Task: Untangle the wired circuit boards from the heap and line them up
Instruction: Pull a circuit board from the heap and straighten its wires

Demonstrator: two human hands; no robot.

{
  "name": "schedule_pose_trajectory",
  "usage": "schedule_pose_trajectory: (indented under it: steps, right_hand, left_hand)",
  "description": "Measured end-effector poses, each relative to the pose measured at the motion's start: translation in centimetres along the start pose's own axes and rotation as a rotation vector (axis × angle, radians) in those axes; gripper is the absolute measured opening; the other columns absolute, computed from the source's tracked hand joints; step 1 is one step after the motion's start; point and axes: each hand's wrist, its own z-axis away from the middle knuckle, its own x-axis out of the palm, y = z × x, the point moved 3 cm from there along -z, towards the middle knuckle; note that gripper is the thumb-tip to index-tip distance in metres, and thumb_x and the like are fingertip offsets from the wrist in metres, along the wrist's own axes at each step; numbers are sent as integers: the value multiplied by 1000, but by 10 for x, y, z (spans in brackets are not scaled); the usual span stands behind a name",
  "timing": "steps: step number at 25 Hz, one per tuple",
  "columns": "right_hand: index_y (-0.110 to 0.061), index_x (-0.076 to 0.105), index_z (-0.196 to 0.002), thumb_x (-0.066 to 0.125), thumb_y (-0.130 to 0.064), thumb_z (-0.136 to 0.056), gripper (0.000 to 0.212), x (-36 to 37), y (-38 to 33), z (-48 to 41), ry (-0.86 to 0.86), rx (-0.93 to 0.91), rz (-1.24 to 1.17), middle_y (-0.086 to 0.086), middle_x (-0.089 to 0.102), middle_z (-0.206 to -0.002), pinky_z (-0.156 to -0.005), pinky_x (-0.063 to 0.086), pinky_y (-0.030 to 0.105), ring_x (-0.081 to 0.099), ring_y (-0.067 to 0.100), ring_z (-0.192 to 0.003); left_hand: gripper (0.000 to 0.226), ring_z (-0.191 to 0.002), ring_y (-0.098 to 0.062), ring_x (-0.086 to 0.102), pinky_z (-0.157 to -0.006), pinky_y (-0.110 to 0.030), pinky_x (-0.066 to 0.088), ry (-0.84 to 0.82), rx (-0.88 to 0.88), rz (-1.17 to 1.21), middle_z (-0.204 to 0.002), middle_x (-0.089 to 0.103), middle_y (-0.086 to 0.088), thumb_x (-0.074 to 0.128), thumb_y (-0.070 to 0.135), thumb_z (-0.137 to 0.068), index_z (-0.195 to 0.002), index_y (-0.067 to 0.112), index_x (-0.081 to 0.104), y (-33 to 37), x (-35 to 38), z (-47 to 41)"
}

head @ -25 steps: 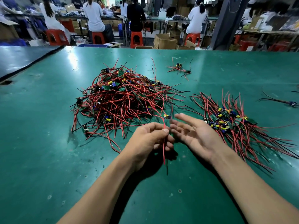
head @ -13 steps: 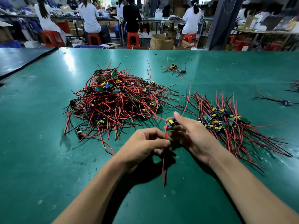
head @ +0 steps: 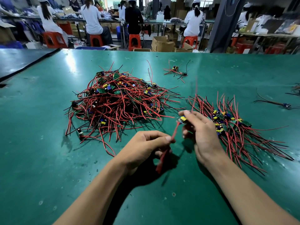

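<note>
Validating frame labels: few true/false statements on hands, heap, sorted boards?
1. The right hand holds a small circuit board with a yellow capacitor. True.
2. The left hand lies flat and empty. False: it pinches that board's thin red wire.
3. The tangled heap of red-wired boards sits left of the lined-up row of boards. True.
4. The green table mat holds no stray boards. False: one wired board lies beyond the heap.

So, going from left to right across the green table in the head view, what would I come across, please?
A tangled heap of wired boards → left hand, pinching a red wire → right hand, holding a small board → lined-up boards → lone board near the right edge.
</note>
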Motion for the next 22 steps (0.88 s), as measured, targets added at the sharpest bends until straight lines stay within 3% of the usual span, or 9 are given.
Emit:
schedule_pose_trajectory:
  steps: [3, 5, 9, 11, 15, 17, 18, 20, 22]
  right_hand:
    - [-11, 70, -84, 62, -30, -95, 23, -12, -16, -2, 170, -314, 126, -2, 56, -66, -44, 37, 20, 43, 9, -46]
    - [-11, 70, -87, 60, -33, -95, 26, -10, -20, 1, 103, -384, 119, 0, 57, -66, -45, 38, 20, 45, 11, -47]
    - [-17, 76, -90, 64, -29, -91, 18, 15, -4, 14, -306, -84, 90, 5, 68, -78, -60, 48, 19, 58, 11, -65]
    - [-19, 77, -92, 66, -19, -94, 11, 22, 3, 19, -353, -69, 154, 1, 74, -86, -72, 53, 22, 66, 11, -77]
    - [-19, 79, -95, 70, -21, -92, 10, 23, 7, 21, -314, -2, 162, 10, 76, -97, -83, 59, 43, 72, 23, -88]
    - [-14, 78, -96, 73, -25, -87, 15, 23, 10, 20, -335, 122, 66, 12, 76, -95, -74, 61, 44, 73, 26, -83]
    - [-13, 78, -95, 75, -27, -84, 18, 23, 10, 20, -347, 184, -5, 11, 75, -89, -66, 60, 38, 72, 23, -74]
    - [-14, 78, -90, 77, -28, -76, 19, 20, 9, 16, -302, 235, -94, 2, 66, -73, -52, 49, 24, 59, 12, -54]
    - [-15, 77, -86, 77, -25, -72, 17, 13, 8, 9, -204, 218, -146, -3, 56, -69, -45, 35, 19, 44, 6, -47]
  left_hand:
    - [19, -65, -18, 63, -60, -22, 54, 142, -11, 113, -74, 70, -11, 58, 16, -96, -93, 1, 70, -4, -2, -5]
    - [23, -61, -20, 64, -60, -25, 56, 193, -18, 212, -77, 70, -14, 59, 21, -95, -90, 1, 70, -6, -3, -7]
    - [28, -59, -20, 65, -59, -26, 58, 160, 8, 257, -75, 68, -15, 61, 32, -93, -87, 6, 71, -4, -5, -7]
    - [25, -60, -18, 64, -58, -23, 56, 106, 30, 200, -77, 67, -13, 62, 34, -89, -91, 12, 74, -1, -5, -6]
    - [34, -70, -18, 66, -61, -24, 56, 86, 76, 97, -85, 70, -12, 69, 25, -83, -104, -2, 68, -4, -8, -6]
    - [28, -70, -19, 67, -59, -23, 55, 89, 79, 101, -84, 72, -14, 69, 20, -85, -99, -4, 68, -6, -8, -6]
    - [23, -70, -20, 68, -59, -24, 55, 83, 73, 107, -83, 72, -16, 68, 16, -86, -98, -3, 68, -6, -7, -6]
    - [12, -71, -23, 70, -60, -24, 56, 70, 61, 128, -82, 73, -18, 65, 11, -89, -96, 1, 67, -7, -7, -6]
    - [5, -73, -25, 72, -60, -24, 56, 66, 52, 122, -80, 73, -18, 64, 8, -89, -92, 4, 64, -6, -7, -6]
